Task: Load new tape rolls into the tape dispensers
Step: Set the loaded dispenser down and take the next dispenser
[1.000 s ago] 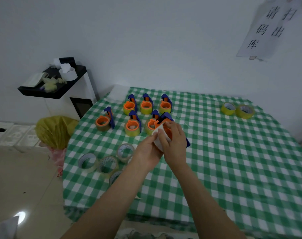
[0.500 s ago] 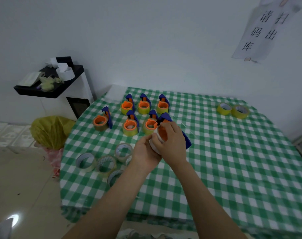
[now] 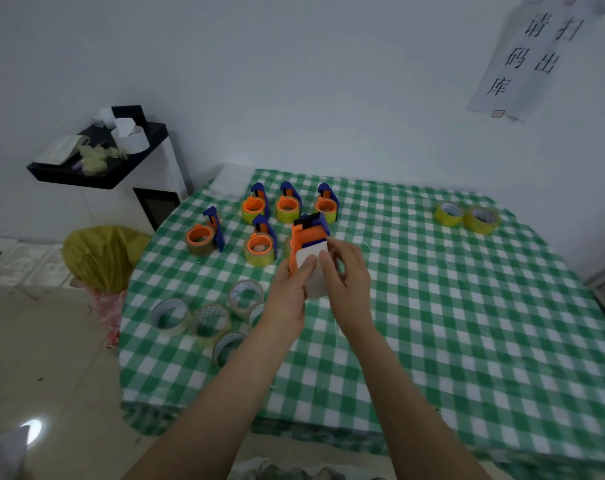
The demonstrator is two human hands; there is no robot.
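- The left hand (image 3: 287,289) gripped the orange-and-blue dispenser (image 3: 306,233) with its white tape roll (image 3: 315,273) above the middle of the tabletop (image 3: 467,323).
- The right hand (image 3: 351,277) pinched that roll's side.
- Other loaded dispensers (image 3: 287,207) stood toward the far-left corner.

Single head-worn wide view, looking forward and down, near the checked table (image 3: 467,306), wall behind

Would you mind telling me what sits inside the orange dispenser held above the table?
A white tape roll sits in the orange dispenser, which the left hand grips while the right hand pinches the roll. Its core and the hub are hidden.
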